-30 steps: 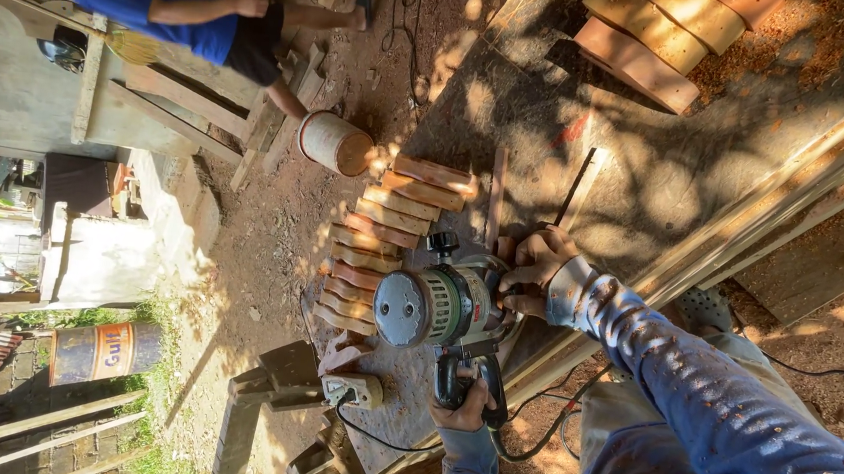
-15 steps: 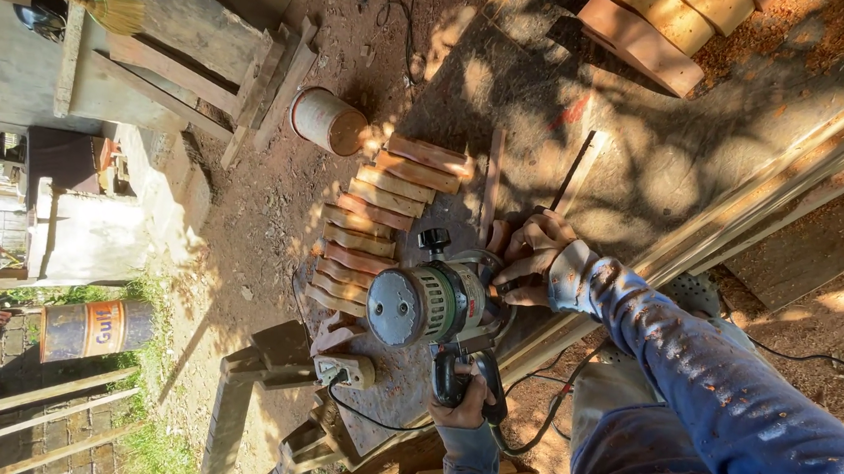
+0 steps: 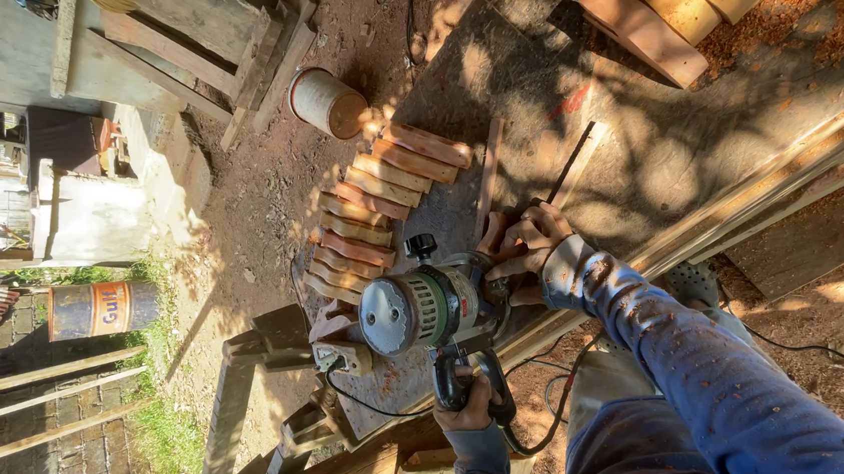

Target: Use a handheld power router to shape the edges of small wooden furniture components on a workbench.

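Observation:
My left hand point(image 3: 469, 403) grips the black handle of a green and silver power tool point(image 3: 424, 305) that rests on a dark board point(image 3: 514, 94). A black cord runs off the tool. My right hand point(image 3: 530, 244), in a blue paint-flecked sleeve, closes on a small reddish wooden piece point(image 3: 491, 234) pressed against the tool's working end. Just beyond lies a row of several shaped wooden pieces point(image 3: 375, 215), side by side on the board's edge.
A cylindrical can point(image 3: 326, 103) lies on the dirt near the row. Thin wooden strips point(image 3: 488, 177) lie on the board. Stacked timber blocks point(image 3: 660, 20) sit at the far end. A rusty orange barrel point(image 3: 100, 309), a wooden frame point(image 3: 206, 45) and fence rails point(image 3: 37, 407) border the yard.
The view has shifted, and a person in blue at the top edge is out of sight now. Both hands keep their hold on the tool and the wooden piece.

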